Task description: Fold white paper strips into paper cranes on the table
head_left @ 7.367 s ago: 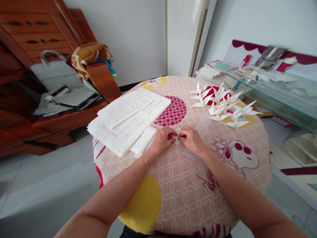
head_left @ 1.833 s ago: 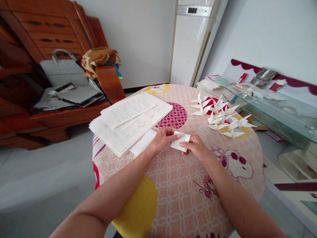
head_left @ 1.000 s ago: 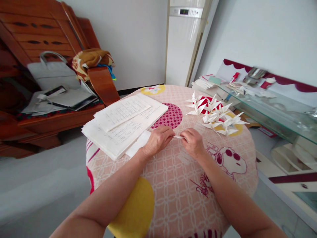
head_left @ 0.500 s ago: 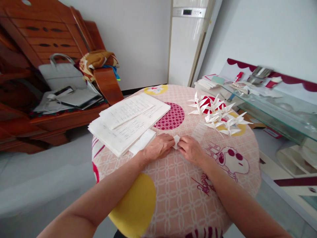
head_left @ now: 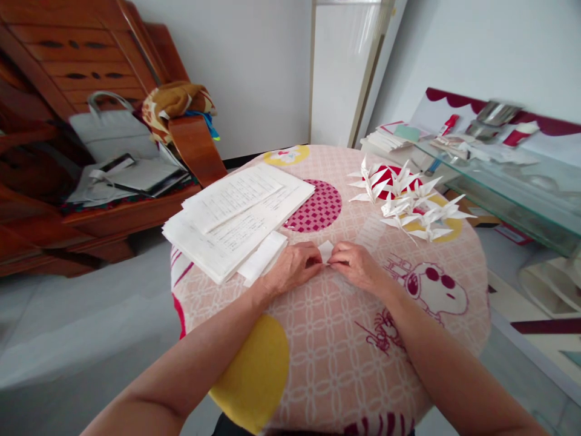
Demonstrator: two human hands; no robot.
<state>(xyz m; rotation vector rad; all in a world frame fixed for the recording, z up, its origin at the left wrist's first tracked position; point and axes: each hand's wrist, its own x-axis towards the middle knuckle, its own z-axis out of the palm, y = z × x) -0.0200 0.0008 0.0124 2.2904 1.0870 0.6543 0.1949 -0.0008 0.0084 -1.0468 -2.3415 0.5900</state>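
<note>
1. Reference: table (head_left: 336, 357) as dial, 12 o'clock at the far edge, 6 o'clock nearest the body.
2. Workpiece: small white slip (head_left: 325, 249), just to the 12 o'clock side of dial center, between both hands. One corner exposed toward 12 o'clock; near edge largely hidden behind fingers.
3. Left hand (head_left: 296, 264): fingers curled, pinching the slip from its 8 o'clock side. Exact finger placement partly hidden.
4. Right hand (head_left: 358, 266): thumb and fingertips closed on the slip from its 4 o'clock side, near the opposite fingertips.
5. Done: cluster of folded white cranes (head_left: 371, 184), wings spread, between 1 and 2 o'clock. Exact count obscured by overlap.
6. In progress, by judgement: folding or creasing of the slip. Stage judged early; flat, no wings visible.
7. Outstanding, by judgement: further folds. Number impossible to tell from this view.
8. Nearby: white strips (head_left: 263, 254) toward 10 o'clock, just beside the left hand; written sheets (head_left: 245, 209) farther out, same direction, apparently unfolded.
</note>
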